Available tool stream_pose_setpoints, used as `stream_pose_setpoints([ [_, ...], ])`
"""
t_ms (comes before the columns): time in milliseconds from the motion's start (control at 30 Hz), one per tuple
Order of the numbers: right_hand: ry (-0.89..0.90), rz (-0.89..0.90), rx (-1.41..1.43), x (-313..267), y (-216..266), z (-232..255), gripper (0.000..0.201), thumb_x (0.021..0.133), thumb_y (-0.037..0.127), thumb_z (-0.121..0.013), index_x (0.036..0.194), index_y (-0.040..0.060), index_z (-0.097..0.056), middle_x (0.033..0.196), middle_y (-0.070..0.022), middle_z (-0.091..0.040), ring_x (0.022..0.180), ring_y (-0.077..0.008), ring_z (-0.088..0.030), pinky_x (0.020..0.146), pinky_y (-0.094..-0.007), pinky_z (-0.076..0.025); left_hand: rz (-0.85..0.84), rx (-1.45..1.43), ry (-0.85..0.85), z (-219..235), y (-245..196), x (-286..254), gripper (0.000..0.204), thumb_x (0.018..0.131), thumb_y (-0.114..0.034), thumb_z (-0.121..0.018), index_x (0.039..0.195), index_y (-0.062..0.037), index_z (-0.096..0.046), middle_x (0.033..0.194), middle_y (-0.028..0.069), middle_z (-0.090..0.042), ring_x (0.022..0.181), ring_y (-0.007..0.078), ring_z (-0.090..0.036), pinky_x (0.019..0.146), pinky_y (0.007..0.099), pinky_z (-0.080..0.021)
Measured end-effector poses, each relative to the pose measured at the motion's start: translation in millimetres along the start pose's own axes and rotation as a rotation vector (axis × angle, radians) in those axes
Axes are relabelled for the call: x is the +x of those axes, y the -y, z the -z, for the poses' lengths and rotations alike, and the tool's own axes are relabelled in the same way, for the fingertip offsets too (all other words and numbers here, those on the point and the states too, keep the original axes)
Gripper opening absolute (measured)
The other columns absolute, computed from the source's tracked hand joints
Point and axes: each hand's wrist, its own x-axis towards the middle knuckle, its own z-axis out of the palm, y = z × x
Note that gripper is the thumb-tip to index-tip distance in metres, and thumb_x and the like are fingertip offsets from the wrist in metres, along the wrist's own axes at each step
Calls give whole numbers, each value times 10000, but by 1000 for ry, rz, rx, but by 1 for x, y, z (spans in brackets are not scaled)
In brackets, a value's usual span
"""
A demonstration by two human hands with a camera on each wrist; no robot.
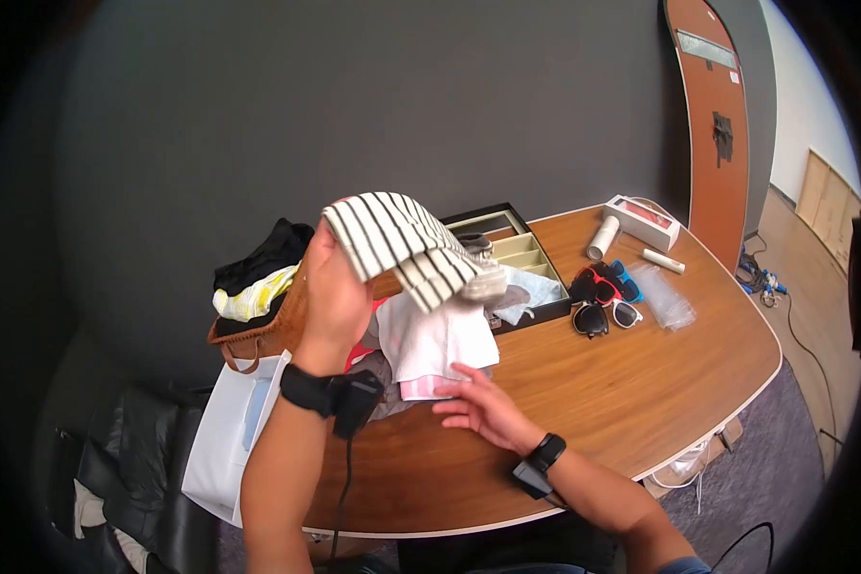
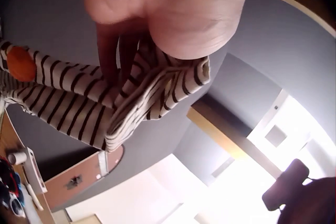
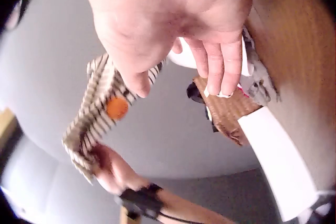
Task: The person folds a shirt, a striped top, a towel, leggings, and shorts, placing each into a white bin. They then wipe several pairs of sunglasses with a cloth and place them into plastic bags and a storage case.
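Observation:
My left hand grips one end of a black-and-white striped garment, held up above the table. In the left wrist view the striped cloth hangs folded from the fingers, with a round orange patch on it. Below the garment lies a pile: a white cloth on top, a pink-and-white striped piece at its front edge. My right hand is beside that front edge, palm turned up and fingers extended, holding nothing. The right wrist view shows its thumb spread from the fingers.
Behind the pile stands a black-edged compartment box with light-blue cloth on it. Several sunglasses, a clear plastic bag, a white roll and a white box lie right. Left are a brown basket of clothes and a white bin.

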Motion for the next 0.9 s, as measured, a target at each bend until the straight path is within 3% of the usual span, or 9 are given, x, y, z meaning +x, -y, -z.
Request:
stream_pose_setpoints([
  [100, -15, -57, 596, -4, 22, 4, 542, 1004, 430, -460, 1435, 138, -307, 1337, -179, -498, 1173, -355, -555, 889, -473, -535, 37, -171, 75, -9, -31, -33, 249, 988, -133, -456, 1205, -40, -537, 1130, 81, -627, 1049, 185, -620, 929, 341, -502],
  [200, 80, -53, 589, -4, 12, 15, 444, 1009, 374, -458, 1343, 82, -472, 1273, -126, -590, 1100, -255, -618, 862, -447, -556, 99, -215, 116, 8, -33, -62, 302, 993, -186, -458, 1237, -19, -516, 1173, 101, -609, 1086, 209, -602, 975, 373, -474],
  [333, -158, 82, 248, -37, 42, -4, 280, 933, 77, -589, 1203, 13, -553, 1113, -133, -655, 988, -203, -660, 884, -335, -555, 184, -245, -83, 45, -32, -109, 347, 1012, -243, -424, 1256, -16, -521, 1209, 120, -614, 1115, 230, -601, 1011, 397, -458],
  [433, -355, 219, -127, -76, 96, -10, 285, 950, 99, -563, 1228, 45, -531, 1077, -102, -651, 962, -183, -655, 854, -306, -546, 260, -221, -188, 84, -29, -163, 353, 1024, -287, -402, 1215, -34, -557, 1182, 101, -636, 1092, 222, -620, 972, 403, -490],
  [500, -387, 282, -322, -100, 114, 3, 274, 950, 111, -552, 1216, 51, -531, 1033, -67, -639, 893, -135, -622, 802, -283, -522, 537, -179, -360, 104, -12, -206, 319, 1017, -284, -439, 1180, -50, -581, 1147, 74, -649, 1034, 194, -639, 907, 381, -522],
  [567, -492, 120, -817, -129, 113, 29, 295, 930, 115, -583, 1212, 48, -527, 982, -42, -632, 867, -96, -593, 769, -256, -496, 730, 26, -416, 118, 13, -249, 246, 999, -238, -496, 1126, -63, -613, 1047, 34, -664, 929, 157, -651, 833, 328, -530],
  [633, -439, 97, -1165, -152, 94, 47, 330, 903, 108, -624, 1212, 47, -523, 891, -15, -610, 815, -63, -556, 724, -216, -461, 892, 412, -96, 145, 40, -289, 141, 934, -62, -556, 1052, -28, -624, 918, 7, -647, 843, 83, -602, 761, 246, -495],
  [700, -450, -121, -986, -171, 85, 49, 395, 892, 81, -638, 1256, 63, -484, 753, 32, -502, 684, -51, -481, 617, -204, -388, 842, 650, 93, 143, 40, -302, 159, 915, -18, -558, 1066, 7, -603, 931, 23, -650, 859, 79, -596, 763, 239, -492],
  [900, -470, -251, -994, -193, 93, 31, 503, 892, 73, -639, 1348, 97, -427, 740, 23, -520, 667, -56, -497, 600, -208, -395, 766, 722, 126, 131, 22, -285, 298, 916, -15, -541, 1213, 6, -537, 987, 103, -665, 911, 140, -625, 798, 279, -499],
])
